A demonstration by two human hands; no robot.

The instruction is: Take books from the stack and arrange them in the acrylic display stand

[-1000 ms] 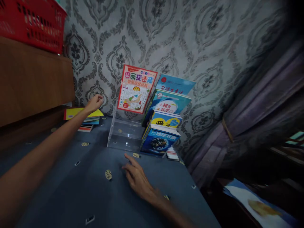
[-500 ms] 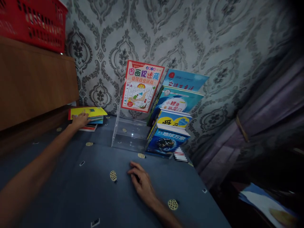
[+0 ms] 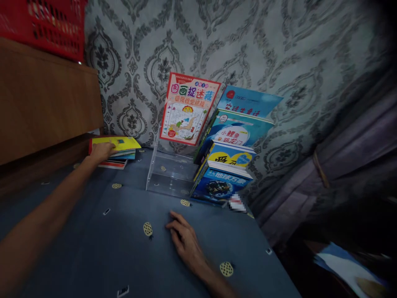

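Observation:
My left hand (image 3: pixel 102 152) lies on the left part of a yellow book (image 3: pixel 125 143), the top one of a small stack at the back left; its fingers rest over the cover and its thumb side is hidden. My right hand (image 3: pixel 182 238) hovers or rests over the blue cloth, fingers apart and holding nothing. Behind it stands a clear rack (image 3: pixel 167 189). A red-bordered book (image 3: pixel 189 109) leans in the rack's upper left, and on its right side are several books in tiers, with a blue earth book (image 3: pixel 218 186) lowest.
A wooden cabinet (image 3: pixel 49 99) with a red basket (image 3: pixel 56 29) on it stands at the left. Patterned wallpaper is behind the rack. A tied curtain (image 3: pixel 297 186) hangs at the right, above papers (image 3: pixel 347 265) beyond the table edge (image 3: pixel 273 244).
My left hand has shifted slightly left on the yellow book. The view has moved a little, and my right hand is almost unchanged.

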